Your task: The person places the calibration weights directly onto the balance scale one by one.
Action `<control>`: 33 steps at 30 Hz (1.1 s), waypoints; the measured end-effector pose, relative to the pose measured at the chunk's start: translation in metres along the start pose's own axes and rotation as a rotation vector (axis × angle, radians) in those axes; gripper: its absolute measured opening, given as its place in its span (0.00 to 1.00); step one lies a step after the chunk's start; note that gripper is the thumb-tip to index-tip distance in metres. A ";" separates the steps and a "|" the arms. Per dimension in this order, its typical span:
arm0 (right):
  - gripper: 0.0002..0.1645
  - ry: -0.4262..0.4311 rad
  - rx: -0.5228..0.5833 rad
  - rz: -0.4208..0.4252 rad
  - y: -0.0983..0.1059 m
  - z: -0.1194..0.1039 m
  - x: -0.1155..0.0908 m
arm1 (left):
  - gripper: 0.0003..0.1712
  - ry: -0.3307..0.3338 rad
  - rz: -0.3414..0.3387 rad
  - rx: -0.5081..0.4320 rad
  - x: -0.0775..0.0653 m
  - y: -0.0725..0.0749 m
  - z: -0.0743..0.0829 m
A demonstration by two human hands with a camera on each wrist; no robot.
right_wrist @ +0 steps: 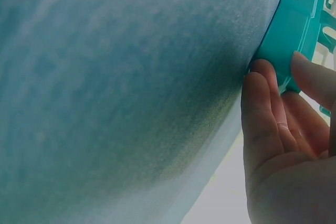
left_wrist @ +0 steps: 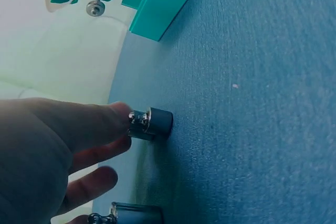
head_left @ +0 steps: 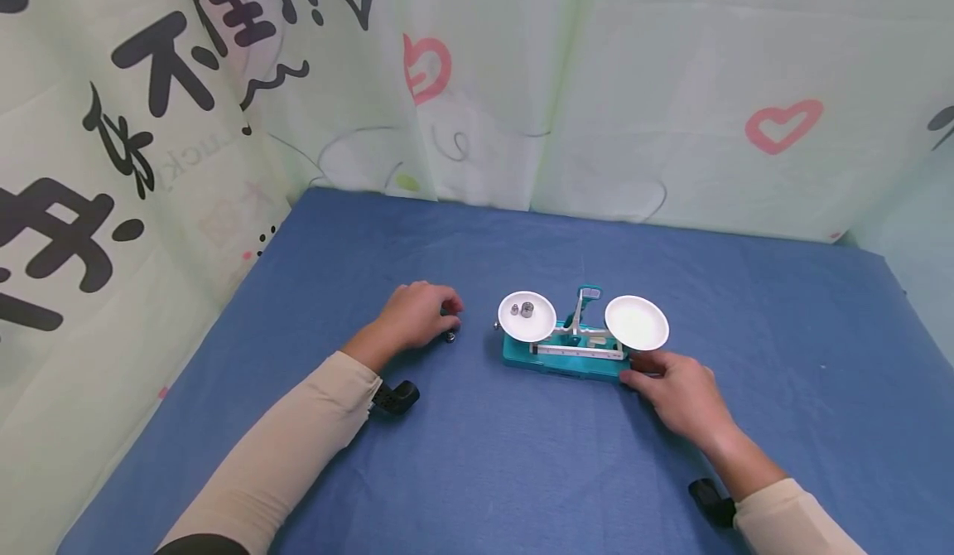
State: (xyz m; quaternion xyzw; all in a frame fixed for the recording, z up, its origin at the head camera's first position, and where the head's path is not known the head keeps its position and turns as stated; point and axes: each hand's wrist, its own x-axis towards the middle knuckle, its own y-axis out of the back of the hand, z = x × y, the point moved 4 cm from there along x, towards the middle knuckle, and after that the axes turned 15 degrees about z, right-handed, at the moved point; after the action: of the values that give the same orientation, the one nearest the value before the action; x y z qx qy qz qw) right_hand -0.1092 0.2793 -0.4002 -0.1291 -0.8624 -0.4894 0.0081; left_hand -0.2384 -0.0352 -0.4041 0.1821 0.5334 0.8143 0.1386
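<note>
A teal balance scale [head_left: 566,364] with two white pans stands on the blue cloth. Its left pan [head_left: 544,327] carries two small metal weights [head_left: 527,310]; the right pan [head_left: 637,323] has nothing on it. Left of the scale, my left hand [head_left: 417,315] pinches the knob of a silver cylindrical weight [left_wrist: 160,121] between thumb and finger, low over the cloth. A second knobbed weight [left_wrist: 137,213] shows at the bottom of the left wrist view. My right hand [head_left: 681,393] grips the right end of the scale's base [right_wrist: 289,40], thumb on one side and fingers against the end.
Blue cloth [head_left: 477,472] covers the table. Behind and to the left hangs a pale printed curtain [head_left: 633,66] with black characters and pink hearts. Each wrist wears a black device, such as the one by the left cuff [head_left: 398,398].
</note>
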 end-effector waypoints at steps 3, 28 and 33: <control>0.24 0.003 0.000 0.001 0.000 0.000 0.000 | 0.08 0.015 0.014 0.016 0.001 0.000 0.000; 0.24 0.011 -0.003 0.004 -0.001 -0.001 0.000 | 0.10 -0.096 0.040 -0.016 0.000 0.017 0.014; 0.25 0.004 -0.009 0.005 0.000 -0.001 0.000 | 0.10 -0.180 0.093 -0.070 0.000 0.041 0.036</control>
State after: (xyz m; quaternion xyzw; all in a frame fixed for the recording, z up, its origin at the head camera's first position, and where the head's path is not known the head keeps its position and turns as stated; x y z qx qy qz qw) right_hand -0.1092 0.2789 -0.3994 -0.1301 -0.8599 -0.4934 0.0104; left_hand -0.2234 -0.0221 -0.3530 0.2738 0.4809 0.8185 0.1543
